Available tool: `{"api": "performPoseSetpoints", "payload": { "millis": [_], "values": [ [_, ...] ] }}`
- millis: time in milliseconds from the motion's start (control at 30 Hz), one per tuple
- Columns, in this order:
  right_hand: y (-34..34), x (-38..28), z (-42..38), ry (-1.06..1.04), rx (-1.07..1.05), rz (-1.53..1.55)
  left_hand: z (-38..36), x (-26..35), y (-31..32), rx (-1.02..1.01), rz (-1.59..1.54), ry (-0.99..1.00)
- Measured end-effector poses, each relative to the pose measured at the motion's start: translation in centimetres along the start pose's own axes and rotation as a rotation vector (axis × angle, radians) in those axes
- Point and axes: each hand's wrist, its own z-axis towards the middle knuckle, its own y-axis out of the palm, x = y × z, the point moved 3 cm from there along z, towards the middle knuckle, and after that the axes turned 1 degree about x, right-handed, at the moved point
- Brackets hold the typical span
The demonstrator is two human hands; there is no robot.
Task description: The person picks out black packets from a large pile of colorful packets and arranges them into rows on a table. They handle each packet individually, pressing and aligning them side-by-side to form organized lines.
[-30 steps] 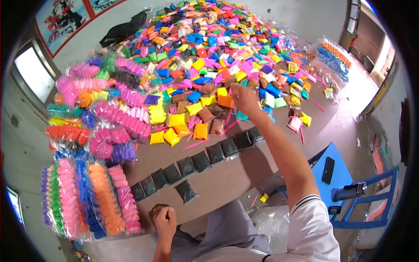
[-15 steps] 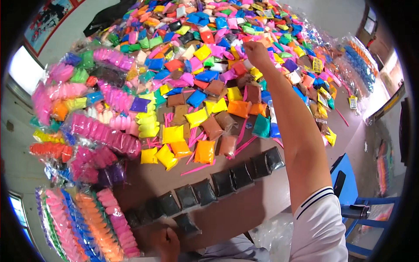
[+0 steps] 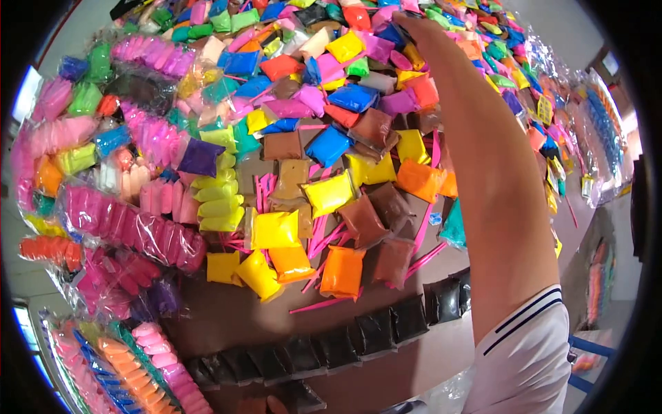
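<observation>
My right arm stretches across the table, and my right hand (image 3: 412,29) is deep in the far pile of coloured packets (image 3: 352,98). A dark blue packet (image 3: 393,36) lies right by its fingers, which are mostly hidden at the top of the view. Only a dim part of my left hand (image 3: 267,404) shows at the bottom edge, beside a single black packet (image 3: 302,395). Just beyond it, a slanting row of flat black packets (image 3: 338,347) runs across the brown table (image 3: 234,310).
Bundled pink packets (image 3: 131,224) in clear film are stacked on the left, with strips of orange packets (image 3: 127,359) below. Thin pink strips (image 3: 324,303) lie among loose yellow and orange packets. A blue chair frame (image 3: 589,345) stands at the lower right.
The view has moved closer to the pile, so the packets look larger and lower. My right hand has reached farther into the pile. My left hand has slipped mostly out of view.
</observation>
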Motion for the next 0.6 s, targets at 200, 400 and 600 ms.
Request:
{"api": "performPoseSetpoints", "payload": {
  "millis": [200,400,600],
  "values": [
    [0.2,2.6,0.0,0.126,-0.259,0.559,2.7,3.7,-1.8,0.01,-0.096,-0.05],
    [-7.1,-0.2,-12.9,-0.283,-0.323,0.664,2.2,2.3,-0.7,0.203,-0.059,-0.016],
    [-15.2,-3.4,-30.3,-0.27,-0.657,0.629,3.1,3.2,-1.4,0.17,-0.203,-0.015]
  ]
}}
